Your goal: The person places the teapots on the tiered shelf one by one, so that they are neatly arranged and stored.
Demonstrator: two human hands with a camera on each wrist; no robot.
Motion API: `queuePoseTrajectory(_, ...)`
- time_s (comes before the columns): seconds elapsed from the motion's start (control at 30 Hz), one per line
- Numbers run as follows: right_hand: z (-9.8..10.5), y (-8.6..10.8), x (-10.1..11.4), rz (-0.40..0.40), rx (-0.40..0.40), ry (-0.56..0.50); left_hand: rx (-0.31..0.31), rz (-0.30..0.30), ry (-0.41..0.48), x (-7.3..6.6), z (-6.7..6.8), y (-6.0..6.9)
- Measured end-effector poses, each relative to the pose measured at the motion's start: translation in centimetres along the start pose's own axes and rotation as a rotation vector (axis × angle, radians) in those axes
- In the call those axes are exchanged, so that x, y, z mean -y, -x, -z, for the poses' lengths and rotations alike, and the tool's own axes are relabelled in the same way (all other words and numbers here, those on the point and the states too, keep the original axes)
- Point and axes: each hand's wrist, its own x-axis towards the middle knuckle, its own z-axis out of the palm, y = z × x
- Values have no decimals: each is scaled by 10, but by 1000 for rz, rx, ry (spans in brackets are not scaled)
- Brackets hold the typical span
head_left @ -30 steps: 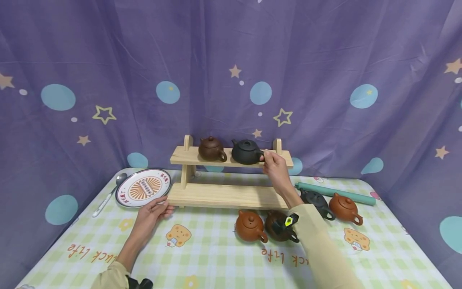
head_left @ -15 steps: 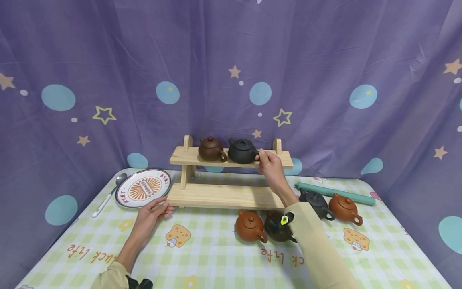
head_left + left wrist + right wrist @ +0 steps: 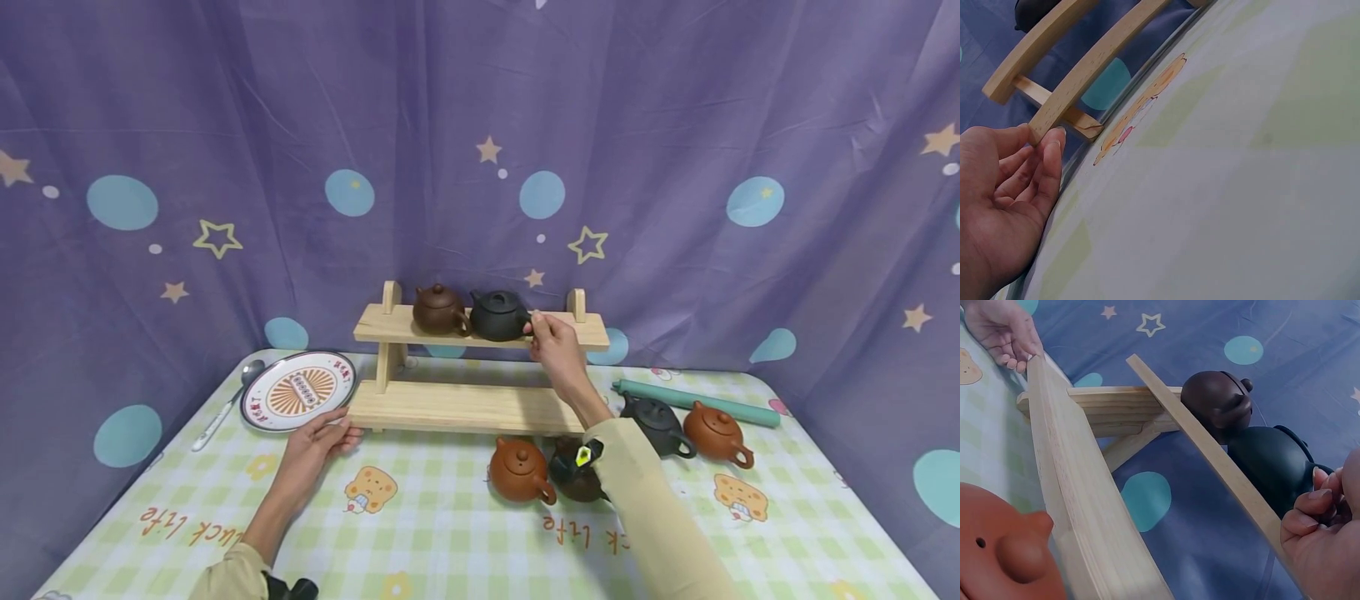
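Leftward, a spoon (image 3: 225, 410) lies beside a plate (image 3: 298, 392) on the desk (image 3: 442, 542). Next, the left hand (image 3: 318, 440) pinches a wooden rack (image 3: 386, 367) at its lower shelf's left end. On the upper shelf (image 3: 375, 327) sits a brown teapot (image 3: 438, 310), and just beside it the black teapot (image 3: 498, 317), its handle pinched by the right hand (image 3: 558, 348). 2 teapots (image 3: 520, 472) stand before the rack, 2 other pots (image 3: 716, 433) near a green roll (image 3: 697, 402) farther right.
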Motion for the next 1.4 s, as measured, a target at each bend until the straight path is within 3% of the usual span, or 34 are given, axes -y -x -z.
queuePoseTrajectory(0.57,1,0,0,-29,42,15,-8,8,-15,2,1,-1)
queuePoseTrajectory(0.87,8,0,3,-47,80,72,0,14,-3,2,1,-2)
queuePoseTrajectory(1.4,22,4,2,-28,-14,55,-7,7,-21,1,0,-1)
